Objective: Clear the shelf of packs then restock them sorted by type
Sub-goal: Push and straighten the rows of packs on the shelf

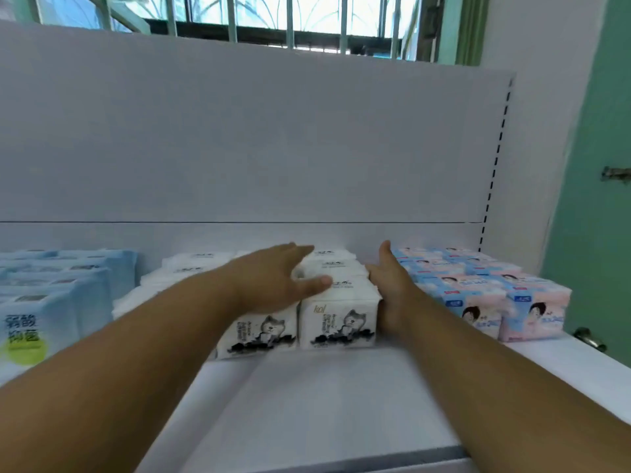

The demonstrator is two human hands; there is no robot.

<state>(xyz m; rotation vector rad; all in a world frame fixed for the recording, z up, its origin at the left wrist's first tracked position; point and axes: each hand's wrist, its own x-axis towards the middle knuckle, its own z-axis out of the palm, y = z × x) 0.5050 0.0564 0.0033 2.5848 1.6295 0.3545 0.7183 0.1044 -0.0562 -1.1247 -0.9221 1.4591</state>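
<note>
We note the white packs point(338, 322), printed with a cat figure, standing in rows at the middle of the shelf point(324, 404), front faces turned outward. Our left hand point(273, 285) lies flat on top of the white rows, fingers straight and close together, thumb spread forward onto the right-hand row. Our right hand point(389, 291) stands edge-on against the right flank of that row, fingers straight and together, pointing toward the back panel point(239, 131); it curls round nothing. We judge both hands to be squaring and pressing the white rows into line, not lifting them.

To the left, with a gap between, stand the blue packs point(51, 302); to the right, just beside our right hand, the pink-and-blue packs point(495, 295). Each type keeps its own block, so we judge the restocking well advanced. A barred window point(273, 18) shows above the panel, a green door point(594, 199) at far right.
</note>
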